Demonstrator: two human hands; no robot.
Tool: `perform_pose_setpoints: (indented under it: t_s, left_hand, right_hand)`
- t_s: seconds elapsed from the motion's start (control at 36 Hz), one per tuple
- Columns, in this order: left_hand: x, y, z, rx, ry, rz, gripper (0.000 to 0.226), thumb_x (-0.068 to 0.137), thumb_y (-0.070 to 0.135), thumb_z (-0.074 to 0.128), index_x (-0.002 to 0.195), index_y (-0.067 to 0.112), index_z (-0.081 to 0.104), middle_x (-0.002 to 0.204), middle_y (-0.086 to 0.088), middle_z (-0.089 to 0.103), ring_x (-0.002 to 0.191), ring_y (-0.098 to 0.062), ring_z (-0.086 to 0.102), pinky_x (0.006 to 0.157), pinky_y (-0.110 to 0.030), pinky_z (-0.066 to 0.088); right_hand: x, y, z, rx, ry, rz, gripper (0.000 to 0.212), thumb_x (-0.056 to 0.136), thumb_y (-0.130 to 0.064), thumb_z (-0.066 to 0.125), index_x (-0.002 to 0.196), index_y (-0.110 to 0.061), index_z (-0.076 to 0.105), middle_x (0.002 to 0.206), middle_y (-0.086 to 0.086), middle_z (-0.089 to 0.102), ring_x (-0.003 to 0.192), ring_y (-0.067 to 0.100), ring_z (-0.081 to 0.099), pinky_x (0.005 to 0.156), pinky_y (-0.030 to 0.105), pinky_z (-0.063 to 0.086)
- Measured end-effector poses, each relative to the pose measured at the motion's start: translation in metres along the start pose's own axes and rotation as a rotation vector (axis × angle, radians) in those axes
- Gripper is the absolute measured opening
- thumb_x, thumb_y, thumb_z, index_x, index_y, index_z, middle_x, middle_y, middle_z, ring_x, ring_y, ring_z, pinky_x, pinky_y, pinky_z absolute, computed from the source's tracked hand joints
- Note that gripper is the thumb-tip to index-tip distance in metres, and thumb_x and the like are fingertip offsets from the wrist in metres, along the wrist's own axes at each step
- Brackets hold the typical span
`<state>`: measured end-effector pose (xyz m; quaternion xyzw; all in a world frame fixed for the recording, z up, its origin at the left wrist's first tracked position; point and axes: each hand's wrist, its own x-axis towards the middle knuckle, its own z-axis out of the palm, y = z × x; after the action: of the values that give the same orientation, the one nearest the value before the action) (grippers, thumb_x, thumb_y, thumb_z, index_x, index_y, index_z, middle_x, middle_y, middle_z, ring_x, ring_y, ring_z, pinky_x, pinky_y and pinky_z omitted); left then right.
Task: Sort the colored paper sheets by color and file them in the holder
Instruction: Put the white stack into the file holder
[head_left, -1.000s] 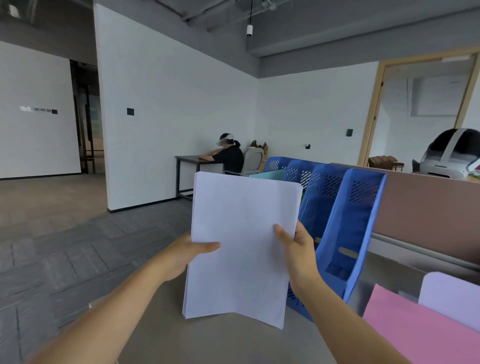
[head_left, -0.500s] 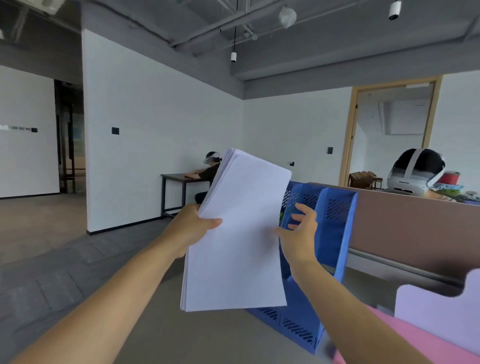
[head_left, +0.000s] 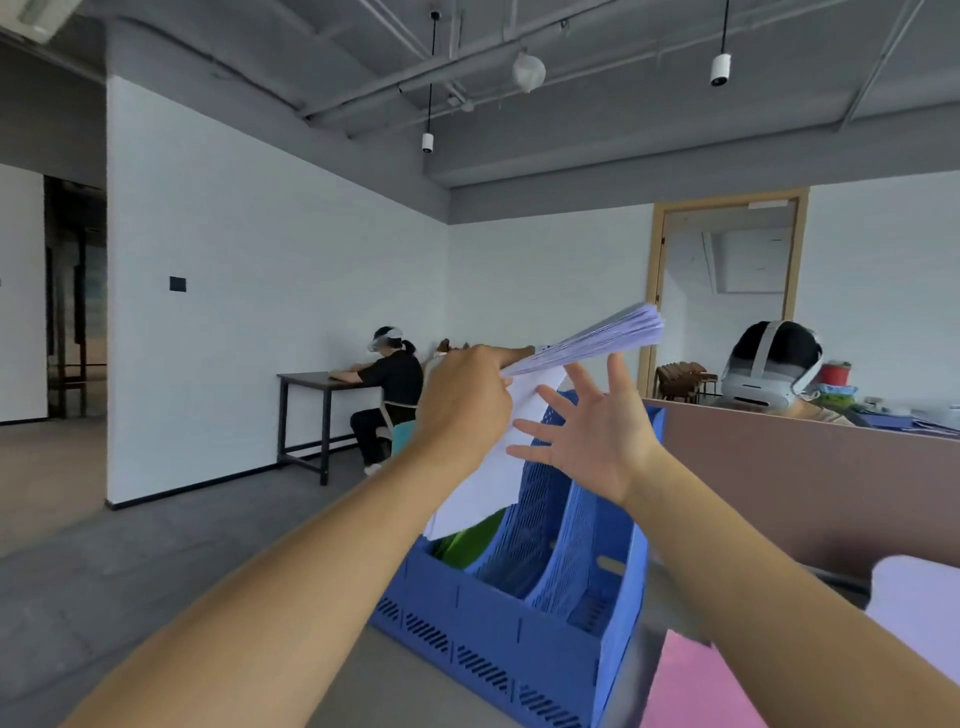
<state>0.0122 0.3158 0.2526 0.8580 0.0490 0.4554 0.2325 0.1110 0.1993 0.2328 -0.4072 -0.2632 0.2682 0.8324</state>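
Pink sheets (head_left: 696, 686) and a lavender pile (head_left: 919, 613) wait on the table (head_left: 405, 696) nearest, likely later batches. Beyond, the blue holder (head_left: 498, 623) already keeps green sheets (head_left: 470, 540) in its left slot. Above it the left hand (head_left: 465, 400) grips the pale stack (head_left: 592, 343), tilted corner-down toward a slot; the right hand (head_left: 592, 436), fingers spread, empty, seems ready to guide it.

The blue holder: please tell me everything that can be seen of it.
The holder is blue plastic, upright on a grey desk. Tall sloped dividers with small perforations split it into side-by-side compartments; its low front wall has slanted slots. Green sheets stand in the leftmost compartment. The lower corner of the stack, gripped by the left hand, hangs at that compartment's mouth; contact is unclear. The open right hand hovers before the divider tops.
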Motion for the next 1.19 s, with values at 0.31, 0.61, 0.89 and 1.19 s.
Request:
perform_pose_setpoints:
  t_s: [0.31, 0.61, 0.89, 1.19]
  left_hand:
    - [-0.011, -0.010, 0.086, -0.181, -0.051, -0.074, 0.035, 0.098, 0.026, 0.042, 0.117, 0.047, 0.062, 0.066, 0.012, 0.056, 0.056, -0.001, 0.052, 0.045, -0.013, 0.033]
    - [-0.051, -0.055, 0.165, -0.439, 0.003, -0.249, 0.038, 0.093, 0.015, 0.051, 0.112, 0.044, 0.067, 0.087, 0.021, 0.071, 0.078, 0.004, 0.067, 0.066, -0.023, 0.059]
    - [-0.049, -0.072, 0.176, -0.515, -0.333, -0.388, 0.051, 0.092, 0.003, 0.042, 0.126, 0.039, 0.051, 0.102, 0.019, 0.061, 0.092, 0.001, 0.059, 0.067, -0.006, 0.043]
    - [-0.048, -0.081, 0.160, -0.246, -0.639, -0.361, 0.053, 0.093, 0.011, 0.045, 0.142, 0.031, 0.041, 0.125, 0.003, 0.059, 0.102, -0.013, 0.056, 0.082, -0.025, 0.044]
  right_hand:
    - [0.034, 0.011, -0.064, -0.005, 0.067, 0.020, 0.075, 0.078, -0.071, 0.055, 0.144, -0.041, 0.038, 0.155, 0.000, 0.032, 0.133, 0.051, 0.037, 0.092, 0.072, 0.041]
    - [0.029, 0.047, -0.086, -0.104, 0.166, 0.075, 0.059, 0.091, -0.065, 0.043, 0.123, -0.018, 0.058, 0.124, 0.009, 0.060, 0.107, 0.039, 0.060, 0.082, 0.057, 0.053]
    - [0.020, 0.065, -0.089, -0.258, 0.190, 0.170, 0.067, 0.088, -0.078, 0.018, 0.146, -0.046, 0.028, 0.151, -0.022, 0.033, 0.126, 0.030, 0.044, 0.090, 0.054, 0.045]
    - [-0.013, 0.063, -0.090, -0.273, 0.241, 0.177, 0.073, 0.085, -0.078, 0.030, 0.144, -0.036, 0.041, 0.153, -0.003, 0.036, 0.135, 0.038, 0.040, 0.095, 0.058, 0.046]
